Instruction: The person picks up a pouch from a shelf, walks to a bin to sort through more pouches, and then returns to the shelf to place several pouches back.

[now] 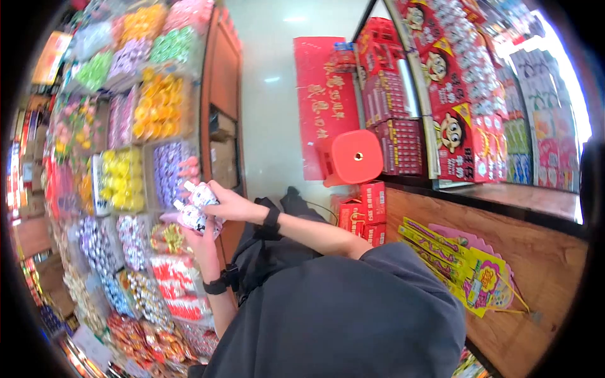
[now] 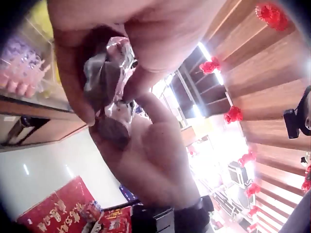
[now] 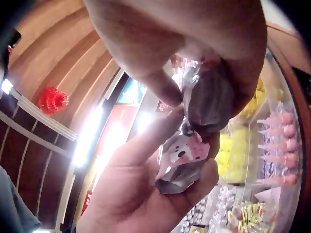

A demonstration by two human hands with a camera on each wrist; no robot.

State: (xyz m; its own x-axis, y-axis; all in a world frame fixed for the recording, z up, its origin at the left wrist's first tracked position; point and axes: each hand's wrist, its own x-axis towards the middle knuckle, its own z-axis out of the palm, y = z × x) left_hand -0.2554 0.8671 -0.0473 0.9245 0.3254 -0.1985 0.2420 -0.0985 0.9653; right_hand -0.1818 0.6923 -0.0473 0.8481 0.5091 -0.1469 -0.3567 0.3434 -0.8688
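Both hands are close together in front of the body, over the edge of the candy bins. My right hand (image 1: pixel 230 205) grips a small shiny pink-and-white pouch (image 1: pixel 203 195) with a white spout-like tip. Just below it, my left hand (image 1: pixel 205 242) holds a similar pouch (image 1: pixel 192 218) with black cartoon markings. In the right wrist view, the left hand's pouch (image 3: pixel 182 155) shows a cartoon animal face and a grey underside. The right hand's pouch (image 3: pixel 209 99) is partly covered by fingers there. The two pouches lie side by side, overlapping in the wrist views.
Clear bins of wrapped candy (image 1: pixel 161 107) fill the left side, including yellow pieces (image 1: pixel 123 179) and purple ones with pink tops. A red stool (image 1: pixel 357 156) stands on the right by a red floor mat (image 1: pixel 318 94). Red boxes (image 1: pixel 372 208) and a wooden counter (image 1: pixel 479 252) flank the body.
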